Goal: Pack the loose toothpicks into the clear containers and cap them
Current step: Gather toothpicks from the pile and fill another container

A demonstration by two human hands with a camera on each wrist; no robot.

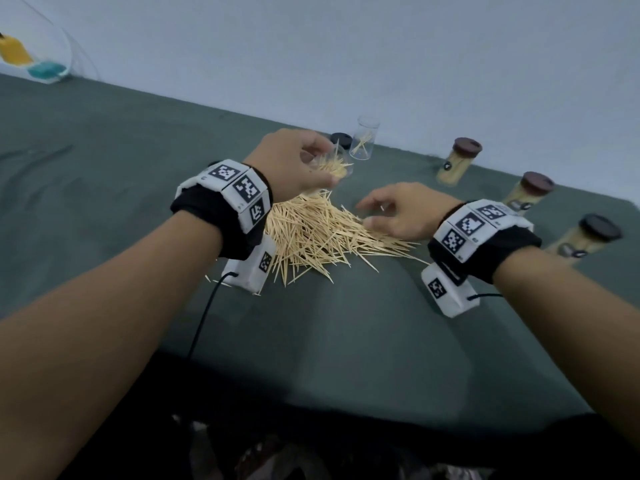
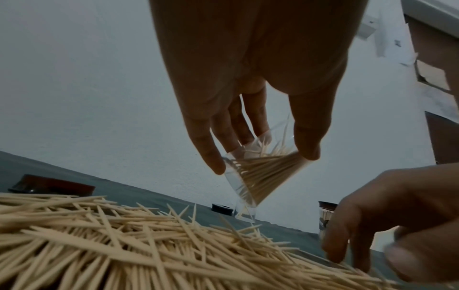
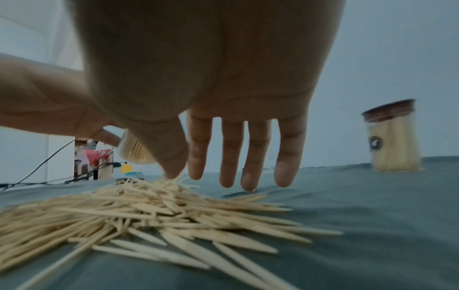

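Right hand (image 1: 403, 211) spread, empty, directly over toothpick pile (image 1: 318, 233); left hand (image 1: 294, 164) gripping tilted clear container (image 2: 258, 172) just beyond pile.

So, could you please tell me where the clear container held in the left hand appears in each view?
Head: held container, upper centre, beyond the left hand.
Left wrist: centre, tilted, pinched between fingertips.
Right wrist: left of centre, partly behind the right hand.
Shared landmark: the toothpick pile, below it in all views.
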